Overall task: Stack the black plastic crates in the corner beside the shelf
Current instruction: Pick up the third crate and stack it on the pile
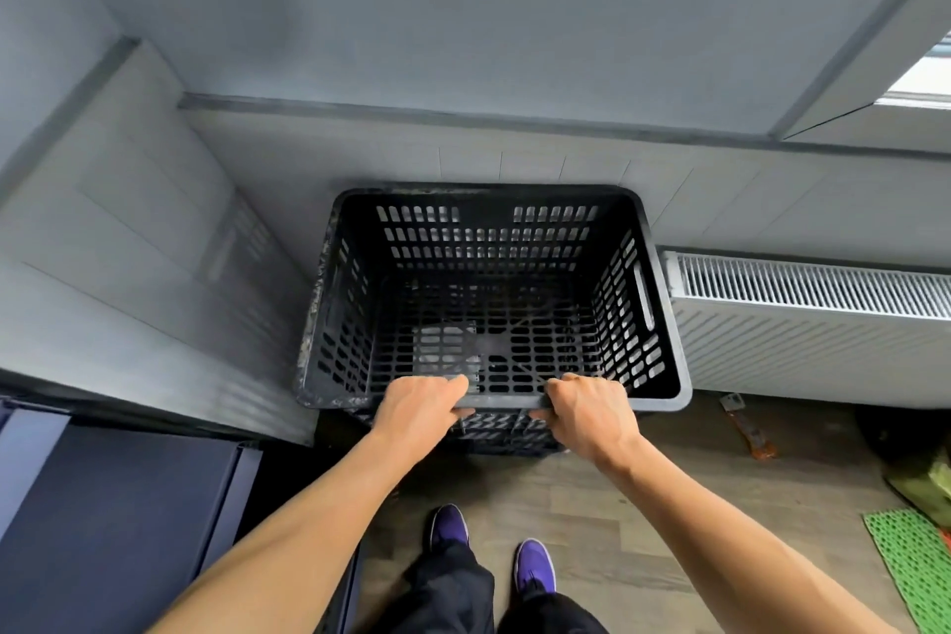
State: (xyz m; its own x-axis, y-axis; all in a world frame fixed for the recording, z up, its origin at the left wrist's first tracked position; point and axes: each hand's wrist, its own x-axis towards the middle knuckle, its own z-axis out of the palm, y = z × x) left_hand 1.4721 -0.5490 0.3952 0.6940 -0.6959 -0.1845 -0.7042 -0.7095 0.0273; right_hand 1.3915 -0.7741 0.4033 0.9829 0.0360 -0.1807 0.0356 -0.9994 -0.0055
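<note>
A black perforated plastic crate (pixel 489 273) stands open-topped in the corner against the grey wall, empty inside. It rests on top of another black crate (pixel 507 435), of which only a strip shows below its near rim. My left hand (pixel 419 402) and my right hand (pixel 586 409) both grip the top crate's near rim, fingers curled over the edge, about a hand's width apart.
A grey shelf unit (pixel 128 247) flanks the crate on the left. A white radiator (pixel 813 319) runs along the wall on the right. A green mesh mat (pixel 911 561) and an orange-handled tool (pixel 749 427) lie on the wooden floor at right. My purple shoes (pixel 489 551) stand behind the crate.
</note>
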